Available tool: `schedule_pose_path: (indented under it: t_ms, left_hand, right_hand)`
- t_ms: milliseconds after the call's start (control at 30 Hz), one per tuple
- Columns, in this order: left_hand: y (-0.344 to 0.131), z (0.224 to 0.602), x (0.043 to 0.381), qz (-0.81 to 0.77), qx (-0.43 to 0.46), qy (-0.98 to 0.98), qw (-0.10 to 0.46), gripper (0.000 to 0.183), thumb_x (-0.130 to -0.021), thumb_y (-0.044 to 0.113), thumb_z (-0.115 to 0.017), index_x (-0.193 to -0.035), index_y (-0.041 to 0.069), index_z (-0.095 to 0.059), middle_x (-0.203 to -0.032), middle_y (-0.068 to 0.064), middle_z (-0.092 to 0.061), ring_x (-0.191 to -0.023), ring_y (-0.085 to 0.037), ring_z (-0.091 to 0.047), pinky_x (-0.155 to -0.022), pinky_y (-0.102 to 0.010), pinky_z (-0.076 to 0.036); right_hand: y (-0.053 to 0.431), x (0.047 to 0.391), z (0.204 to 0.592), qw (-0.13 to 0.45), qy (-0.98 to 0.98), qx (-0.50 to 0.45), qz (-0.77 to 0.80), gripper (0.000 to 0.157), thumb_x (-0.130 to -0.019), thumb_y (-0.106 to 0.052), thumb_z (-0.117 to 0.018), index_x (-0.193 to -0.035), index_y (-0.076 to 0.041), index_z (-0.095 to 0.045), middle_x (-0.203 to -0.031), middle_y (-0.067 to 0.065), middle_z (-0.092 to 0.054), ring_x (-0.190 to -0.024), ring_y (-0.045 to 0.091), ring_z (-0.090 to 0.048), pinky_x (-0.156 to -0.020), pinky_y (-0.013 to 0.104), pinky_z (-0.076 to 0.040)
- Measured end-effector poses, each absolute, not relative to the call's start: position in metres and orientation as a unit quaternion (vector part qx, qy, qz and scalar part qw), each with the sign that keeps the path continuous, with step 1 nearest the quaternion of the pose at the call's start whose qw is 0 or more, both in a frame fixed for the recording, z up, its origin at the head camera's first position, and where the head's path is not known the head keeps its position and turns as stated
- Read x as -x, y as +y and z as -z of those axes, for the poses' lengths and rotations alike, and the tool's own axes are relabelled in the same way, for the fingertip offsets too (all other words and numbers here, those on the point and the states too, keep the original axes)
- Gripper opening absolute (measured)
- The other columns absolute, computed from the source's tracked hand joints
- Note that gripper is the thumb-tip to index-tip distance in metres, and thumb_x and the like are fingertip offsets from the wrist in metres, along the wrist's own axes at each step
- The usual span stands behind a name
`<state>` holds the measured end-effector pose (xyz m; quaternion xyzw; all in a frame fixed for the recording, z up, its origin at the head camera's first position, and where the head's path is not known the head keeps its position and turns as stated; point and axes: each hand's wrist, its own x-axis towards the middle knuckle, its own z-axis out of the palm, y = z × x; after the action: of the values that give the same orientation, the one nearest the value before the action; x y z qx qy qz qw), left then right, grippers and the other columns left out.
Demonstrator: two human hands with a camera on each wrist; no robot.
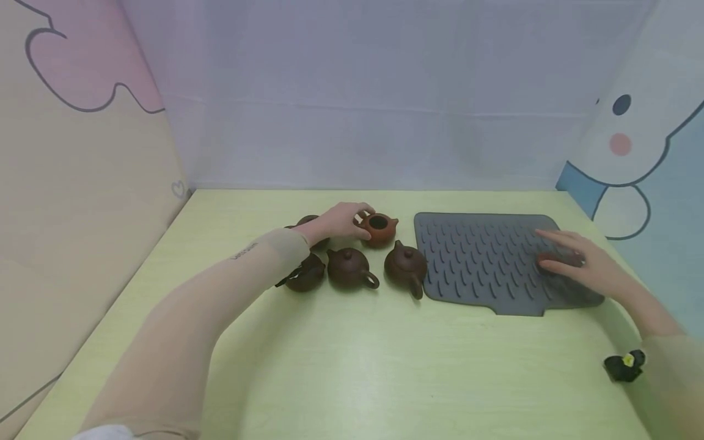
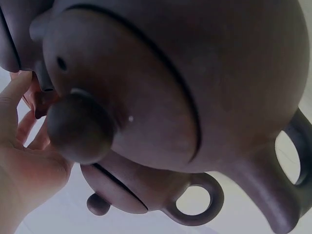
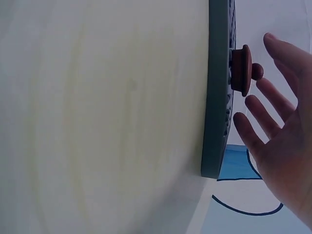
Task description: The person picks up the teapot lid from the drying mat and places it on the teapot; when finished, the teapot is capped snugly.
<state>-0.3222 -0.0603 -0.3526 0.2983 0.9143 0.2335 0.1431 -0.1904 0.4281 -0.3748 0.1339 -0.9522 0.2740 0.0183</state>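
My left hand (image 1: 343, 221) holds a reddish-brown clay teapot (image 1: 387, 235) by its handle side, fingers and thumb curled about it. That teapot has no lid on, and its dark opening faces up. In the left wrist view, a large dark teapot (image 2: 234, 73) hides much of the grip between the left hand (image 2: 36, 165) and the reddish teapot. On the right, a reddish-brown lid (image 3: 241, 70) with a round knob sits on the grey mat (image 1: 467, 256). Above it hovers my right hand (image 1: 596, 269), its fingers spread and apart from the lid.
Several dark brown lidded teapots stand close together: one teapot (image 1: 348, 269) in front of the left hand, another teapot (image 1: 406, 263) against the mat's left edge, others partly behind the left forearm. A small black object with a yellow mark (image 1: 626, 365) is by the right wrist.
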Motion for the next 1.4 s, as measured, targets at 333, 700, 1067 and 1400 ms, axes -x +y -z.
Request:
schedule_pose_path:
  t_ms: [333, 700, 1067, 1400]
  left_hand:
    - [-0.064, 0.351, 0.325, -0.213, -0.307, 0.913, 0.165, 0.061, -0.093, 0.019, -0.069, -0.147, 0.016, -0.043, -0.137, -0.016, -0.059, -0.121, -0.027, -0.064, -0.106, -0.04, -0.049]
    - [-0.063, 0.35, 0.327, -0.224, -0.299, 0.912, 0.172, 0.058, -0.094, 0.017, -0.068, -0.147, 0.019, -0.045, -0.136, -0.016, -0.061, -0.123, -0.028, -0.063, -0.104, -0.04, -0.05]
    - [-0.063, 0.348, 0.327, -0.23, -0.296, 0.911, 0.171, 0.057, -0.093, 0.017, -0.07, -0.145, 0.019, -0.047, -0.133, -0.016, -0.062, -0.122, -0.029, -0.063, -0.105, -0.041, -0.05]
    - [-0.064, 0.346, 0.326, -0.235, -0.293, 0.91, 0.176, 0.056, -0.092, 0.017, -0.071, -0.144, 0.02, -0.049, -0.132, -0.015, -0.062, -0.122, -0.029, -0.062, -0.105, -0.041, -0.049]
  right_hand:
    - [0.438, 0.187, 0.379, 0.035, -0.957, -0.139, -0.252, 0.049, -0.091, -0.023, -0.072, -0.136, -0.011, -0.059, -0.133, -0.027, -0.052, -0.105, -0.033, -0.029, -0.082, 0.0, -0.033]
    - [0.449, 0.188, 0.378, -0.009, -0.969, -0.069, -0.239, 0.039, -0.093, -0.038, -0.068, -0.126, -0.016, -0.068, -0.131, -0.001, -0.066, -0.098, -0.029, -0.03, -0.093, 0.058, -0.041]
    - [0.452, 0.187, 0.376, 0.004, -0.973, -0.071, -0.221, 0.035, -0.091, -0.038, -0.071, -0.121, -0.02, -0.072, -0.13, 0.02, -0.064, -0.095, -0.035, -0.027, -0.077, 0.019, -0.037]
    - [0.444, 0.187, 0.371, 0.002, -0.97, -0.064, -0.234, 0.037, -0.092, -0.037, -0.07, -0.121, -0.014, -0.071, -0.131, 0.024, -0.063, -0.098, -0.028, -0.037, -0.086, 0.033, -0.047]
